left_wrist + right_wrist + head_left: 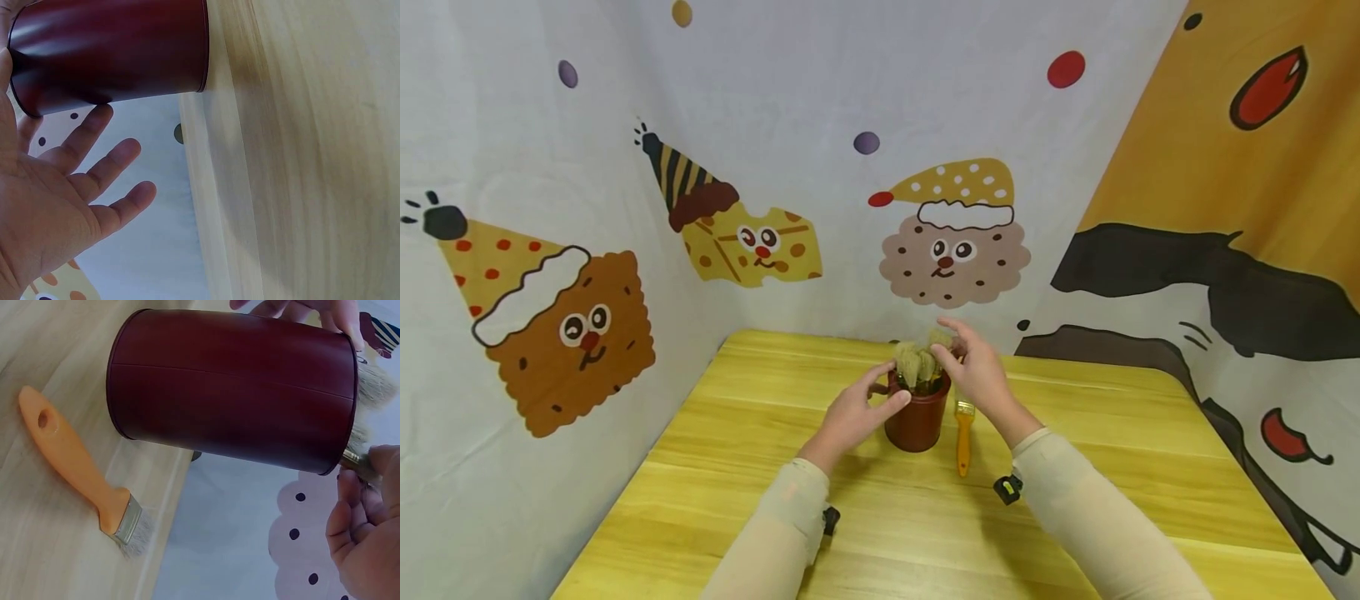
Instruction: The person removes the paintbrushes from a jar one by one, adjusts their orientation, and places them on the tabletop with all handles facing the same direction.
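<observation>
A dark red cylindrical pot (914, 427) stands upright on the table with several pale-bristled paintbrushes (913, 363) in it, bristles up. My left hand (859, 414) grips the pot near its rim, thumb in front and a finger at the side; the other fingers (125, 150) spread apart from it. Above the rim, my right hand (983, 382) pinches one paintbrush (357, 464) by its metal band, between thumb and fingers. The pot hides this brush's lower part. Just right of the pot lies another paintbrush (78, 465), with an orange handle and grey bristles.
The wood-grain table (715, 500) reaches back to a white curtain (790, 100) printed with cartoon snacks in hats. Dark straps with small devices (1008, 488) sit on both wrists.
</observation>
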Available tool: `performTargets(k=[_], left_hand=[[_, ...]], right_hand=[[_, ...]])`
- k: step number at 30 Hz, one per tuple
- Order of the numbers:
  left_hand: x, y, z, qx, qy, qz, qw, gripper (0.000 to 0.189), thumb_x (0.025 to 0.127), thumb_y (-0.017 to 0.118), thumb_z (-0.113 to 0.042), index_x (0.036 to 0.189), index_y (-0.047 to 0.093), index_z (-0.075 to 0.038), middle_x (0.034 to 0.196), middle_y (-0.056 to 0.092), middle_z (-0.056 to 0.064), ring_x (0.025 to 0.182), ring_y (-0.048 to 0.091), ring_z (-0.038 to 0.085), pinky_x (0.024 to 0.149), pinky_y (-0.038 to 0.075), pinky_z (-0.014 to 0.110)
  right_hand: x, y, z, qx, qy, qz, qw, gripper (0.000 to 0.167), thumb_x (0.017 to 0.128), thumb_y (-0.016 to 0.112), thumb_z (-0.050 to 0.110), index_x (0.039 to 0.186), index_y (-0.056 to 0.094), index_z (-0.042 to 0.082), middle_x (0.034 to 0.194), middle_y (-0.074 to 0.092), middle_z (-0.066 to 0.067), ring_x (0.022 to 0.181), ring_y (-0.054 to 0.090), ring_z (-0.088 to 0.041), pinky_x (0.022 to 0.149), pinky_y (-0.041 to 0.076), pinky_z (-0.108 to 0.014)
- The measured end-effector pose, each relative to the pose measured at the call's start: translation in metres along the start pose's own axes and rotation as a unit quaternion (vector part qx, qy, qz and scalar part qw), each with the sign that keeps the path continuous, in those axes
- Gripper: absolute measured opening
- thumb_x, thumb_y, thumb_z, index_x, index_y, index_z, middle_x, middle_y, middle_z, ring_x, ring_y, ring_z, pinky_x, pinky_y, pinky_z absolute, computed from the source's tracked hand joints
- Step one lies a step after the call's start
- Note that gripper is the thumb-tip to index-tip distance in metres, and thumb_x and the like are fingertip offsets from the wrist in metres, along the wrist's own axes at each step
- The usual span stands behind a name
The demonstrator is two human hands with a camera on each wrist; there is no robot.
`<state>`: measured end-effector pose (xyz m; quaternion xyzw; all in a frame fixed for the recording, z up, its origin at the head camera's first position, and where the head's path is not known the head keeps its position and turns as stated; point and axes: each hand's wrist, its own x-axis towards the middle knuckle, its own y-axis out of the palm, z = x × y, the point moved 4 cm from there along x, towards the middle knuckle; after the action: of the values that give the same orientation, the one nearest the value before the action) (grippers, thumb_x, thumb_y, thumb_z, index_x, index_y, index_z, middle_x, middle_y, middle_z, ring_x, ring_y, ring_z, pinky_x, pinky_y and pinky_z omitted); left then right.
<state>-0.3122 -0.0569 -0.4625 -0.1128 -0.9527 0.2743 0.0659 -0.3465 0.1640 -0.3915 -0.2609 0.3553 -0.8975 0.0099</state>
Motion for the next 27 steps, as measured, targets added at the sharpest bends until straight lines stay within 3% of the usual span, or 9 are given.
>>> performTargets(k=[6, 13, 27], left_hand=[[0.0, 0.0, 0.001, 0.009, -0.002, -0.003, 1.0, 0.073, 0.096, 0.057, -0.08, 0.161, 0.036, -0.055, 0.161, 0.056, 0.001, 0.143, 0.059, 0.034, 0.107, 0.052, 0.063], [0.001, 0.0, 0.0, 0.011, -0.001, 0.001, 0.9999, 0.076, 0.096, 0.056, -0.081, 0.162, 0.036, -0.052, 0.16, 0.056, 0.001, 0.143, 0.059, 0.034, 0.107, 0.052, 0.062], [0.001, 0.0, -0.001, 0.013, -0.003, -0.005, 0.9999, 0.075, 0.096, 0.058, -0.079, 0.163, 0.036, -0.051, 0.16, 0.056, 0.001, 0.142, 0.06, 0.035, 0.108, 0.051, 0.063]], right_hand=[[-0.002, 0.004, 0.001, -0.047, -0.019, -0.002, 0.9987, 0.045, 0.105, 0.072, 0.019, 0.148, 0.061, 0.014, 0.088, 0.076, -0.007, 0.061, 0.057, -0.013, 0.054, 0.045, -0.029], [-0.004, 0.012, -0.001, -0.076, -0.008, 0.024, 0.9968, 0.041, 0.103, 0.073, 0.02, 0.144, 0.067, 0.015, 0.074, 0.069, -0.001, 0.048, 0.049, -0.01, 0.048, 0.041, -0.027], [0.005, -0.001, 0.014, -0.052, -0.001, 0.017, 0.9985, 0.041, 0.104, 0.074, 0.023, 0.143, 0.067, 0.014, 0.079, 0.07, -0.003, 0.054, 0.05, -0.012, 0.051, 0.041, -0.028]])
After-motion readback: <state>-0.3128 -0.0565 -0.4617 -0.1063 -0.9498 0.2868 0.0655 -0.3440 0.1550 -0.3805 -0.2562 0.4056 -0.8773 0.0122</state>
